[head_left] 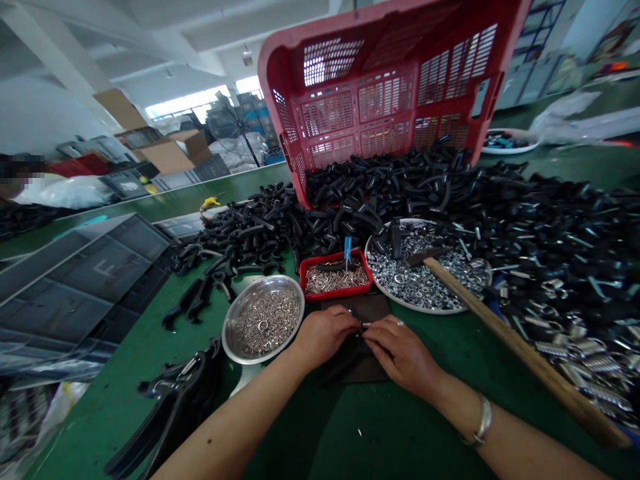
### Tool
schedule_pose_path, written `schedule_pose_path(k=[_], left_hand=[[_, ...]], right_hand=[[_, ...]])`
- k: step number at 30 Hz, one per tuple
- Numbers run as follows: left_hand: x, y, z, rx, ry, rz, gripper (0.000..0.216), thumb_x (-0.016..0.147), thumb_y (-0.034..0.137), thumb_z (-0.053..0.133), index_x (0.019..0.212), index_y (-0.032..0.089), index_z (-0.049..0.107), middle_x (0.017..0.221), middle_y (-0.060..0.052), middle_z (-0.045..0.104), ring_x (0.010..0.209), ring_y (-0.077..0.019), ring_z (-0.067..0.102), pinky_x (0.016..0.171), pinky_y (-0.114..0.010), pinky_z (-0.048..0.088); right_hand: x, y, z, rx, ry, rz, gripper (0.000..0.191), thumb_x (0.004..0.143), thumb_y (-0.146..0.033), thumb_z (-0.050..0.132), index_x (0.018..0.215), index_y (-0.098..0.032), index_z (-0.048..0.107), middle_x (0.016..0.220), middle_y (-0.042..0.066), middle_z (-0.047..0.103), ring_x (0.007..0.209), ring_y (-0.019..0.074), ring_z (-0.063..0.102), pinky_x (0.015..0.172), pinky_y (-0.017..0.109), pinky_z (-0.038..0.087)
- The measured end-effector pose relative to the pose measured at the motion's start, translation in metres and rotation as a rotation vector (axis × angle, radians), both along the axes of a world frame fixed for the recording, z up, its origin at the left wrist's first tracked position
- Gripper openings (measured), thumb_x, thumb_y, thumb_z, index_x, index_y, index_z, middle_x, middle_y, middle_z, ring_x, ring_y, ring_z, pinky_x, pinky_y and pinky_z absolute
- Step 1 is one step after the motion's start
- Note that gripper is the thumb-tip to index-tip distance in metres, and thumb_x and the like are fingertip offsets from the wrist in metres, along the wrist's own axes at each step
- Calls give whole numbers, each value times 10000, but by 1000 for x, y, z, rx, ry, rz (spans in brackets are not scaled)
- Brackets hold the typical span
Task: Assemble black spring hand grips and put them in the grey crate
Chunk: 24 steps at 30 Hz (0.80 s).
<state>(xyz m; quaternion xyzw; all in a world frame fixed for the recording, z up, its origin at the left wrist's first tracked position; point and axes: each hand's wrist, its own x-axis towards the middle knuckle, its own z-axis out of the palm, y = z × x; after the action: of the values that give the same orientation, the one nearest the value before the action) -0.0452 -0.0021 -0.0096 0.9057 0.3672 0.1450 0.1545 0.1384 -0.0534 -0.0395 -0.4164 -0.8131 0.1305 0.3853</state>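
My left hand (323,335) and my right hand (404,353) meet over a dark flat pad (373,373) on the green table, both closed with fingertips pinched together. Between them shows a small shiny metal part (366,326), possibly a spring; the fingers hide most of it. Just beneath, a black piece on the pad is hard to make out. Left of my left hand is a round metal bowl (227,337) of small rivet-like parts. Beyond my fingers sits a red tray (337,293) of small metal pins, with a black handle and a blue-tipped tool lying in it.
A white plate (425,308) of metal nuts or washers holds a hammer (500,330), its wooden handle reaching right. Behind, a tipped red crate (380,100) spills black handles (270,230). Springs (595,363) lie at right, assembled black pliers-like tools (175,393) at left, near grey crates (95,280).
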Motion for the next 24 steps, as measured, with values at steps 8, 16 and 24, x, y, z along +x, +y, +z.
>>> schedule_pose_path(k=[8,16,24], left_hand=[[0,9,6,-72,-61,24,172,813,172,490,909,200,630,882,-11,620,837,-111,566,772,-224,452],[-36,7,40,25,411,545,232,835,322,435,949,224,612,984,-61,615,817,-196,593,682,-308,456],[-89,13,31,-180,641,681,247,773,372,484,963,314,630,972,-43,653,858,-247,597,679,-335,444]], right_hand=[[4,-1,-1,9,120,-14,184,817,-127,469,946,-188,585,872,59,613,833,161,542,733,325,464],[15,6,-7,-47,152,-222,159,806,-179,486,935,-189,579,858,63,603,797,171,571,705,318,491],[14,7,-9,-146,162,-239,164,819,-227,466,926,-193,585,825,52,601,681,146,569,618,283,497]])
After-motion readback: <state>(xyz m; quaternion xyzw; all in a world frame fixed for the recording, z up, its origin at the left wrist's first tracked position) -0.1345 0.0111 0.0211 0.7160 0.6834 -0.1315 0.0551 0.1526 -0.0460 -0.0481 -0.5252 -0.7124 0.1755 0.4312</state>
